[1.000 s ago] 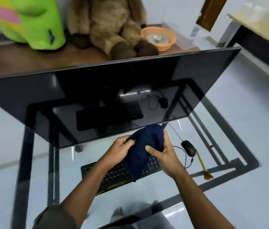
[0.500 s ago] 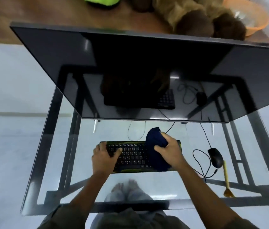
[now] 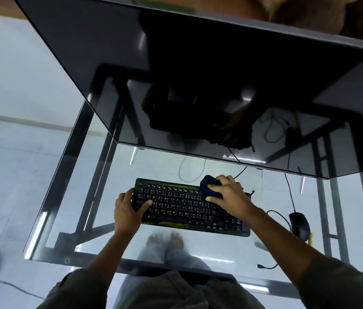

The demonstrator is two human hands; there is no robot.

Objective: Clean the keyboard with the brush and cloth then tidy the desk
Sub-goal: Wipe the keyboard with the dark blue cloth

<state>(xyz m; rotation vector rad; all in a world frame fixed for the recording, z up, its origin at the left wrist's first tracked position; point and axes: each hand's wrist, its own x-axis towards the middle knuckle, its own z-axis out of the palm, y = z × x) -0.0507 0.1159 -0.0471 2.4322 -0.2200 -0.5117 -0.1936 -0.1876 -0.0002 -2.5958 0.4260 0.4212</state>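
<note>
Flat black plastic keyboard (image 3: 189,206) lies on clear glass desk (image 3: 69,188). Left hand (image 3: 129,210) clamps its left end; right hand (image 3: 229,197) presses bunched dark-blue cloth (image 3: 208,188) on top-right keys. Cloth soft, conforms; keyboard light, likely slides on glass, so brace by edge.

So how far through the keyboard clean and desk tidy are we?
In hand: the right hand presses the dark blue cloth onto the keyboard's upper right keys, while the left hand steadies its left end. Whether brushing is done can't be told. Left: the remaining wiping, then tidying; the mouse and its looped cable lie on the glass desk.
</note>
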